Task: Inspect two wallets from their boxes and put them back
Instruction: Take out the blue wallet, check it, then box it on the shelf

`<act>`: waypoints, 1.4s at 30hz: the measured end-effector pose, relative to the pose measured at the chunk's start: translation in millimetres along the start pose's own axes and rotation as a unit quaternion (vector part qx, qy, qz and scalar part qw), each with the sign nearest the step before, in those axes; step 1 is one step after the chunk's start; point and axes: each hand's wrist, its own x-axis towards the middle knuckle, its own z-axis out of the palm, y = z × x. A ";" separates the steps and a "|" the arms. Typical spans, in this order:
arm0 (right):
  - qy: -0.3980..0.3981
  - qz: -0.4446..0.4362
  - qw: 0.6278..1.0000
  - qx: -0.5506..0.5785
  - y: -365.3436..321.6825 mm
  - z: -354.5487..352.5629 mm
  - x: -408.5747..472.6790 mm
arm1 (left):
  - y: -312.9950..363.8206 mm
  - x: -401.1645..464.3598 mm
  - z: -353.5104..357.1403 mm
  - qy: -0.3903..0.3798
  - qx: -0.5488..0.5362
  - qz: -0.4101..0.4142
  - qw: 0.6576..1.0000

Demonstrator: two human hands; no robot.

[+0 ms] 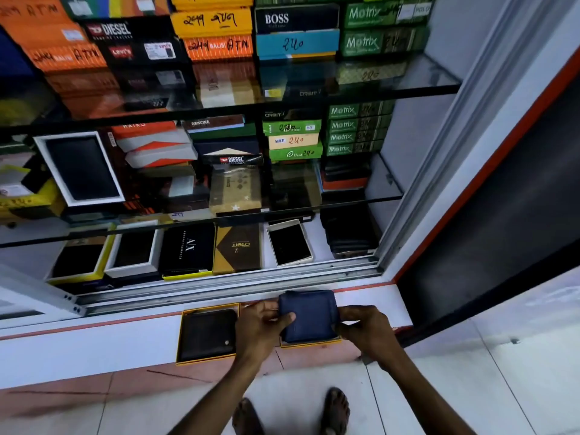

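Low in the frame's centre, left hand and right hand grasp the blue wallet over its yellow-rimmed box; best lowered level, corners aligned; the black wallet lies boxed alongside.

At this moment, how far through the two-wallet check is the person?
One black wallet lies in its open yellow-edged box on the ledge, though whether it has been inspected cannot be told. In hand: the blue wallet, gripped by the left hand and right hand over the second box. Left: seating it there.
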 end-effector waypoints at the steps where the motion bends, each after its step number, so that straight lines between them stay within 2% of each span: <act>1: -0.002 0.013 1.000 -0.008 2.6 2.8 3.5 | -3.5 2.8 3.9 -0.005 0.020 -0.001 1.000; 4: -0.008 0.039 0.998 -0.049 8.6 9.5 11.9 | -19.4 13.1 11.7 -0.008 0.053 -0.022 0.998; 9: 0.039 0.055 0.997 -0.046 12.4 15.1 22.3 | -30.2 18.3 16.9 0.004 0.087 -0.044 0.995; 13: 0.011 0.040 0.998 -0.049 8.3 16.1 24.7 | -38.8 22.7 18.2 -0.034 0.054 -0.078 0.995; 17: 0.027 0.049 0.998 -0.008 -5.8 7.2 13.5 | -16.7 11.0 3.3 -0.019 0.005 -0.079 0.997; 21: 0.071 0.021 0.995 0.072 -34.4 -12.8 -2.8 | 15.0 -3.2 -26.2 0.028 -0.056 -0.043 0.997; 30: 0.112 -0.147 0.959 0.214 -153.8 -63.4 -9.0 | 130.4 -1.7 -91.5 0.105 -0.141 0.138 0.975; 37: 0.178 -0.188 0.952 0.163 -198.7 -66.1 62.1 | 171.5 63.2 -93.8 0.149 -0.096 0.206 0.962; 42: 0.185 -0.165 0.960 0.127 -215.4 -65.6 109.4 | 191.1 109.3 -75.8 0.106 -0.092 0.188 0.972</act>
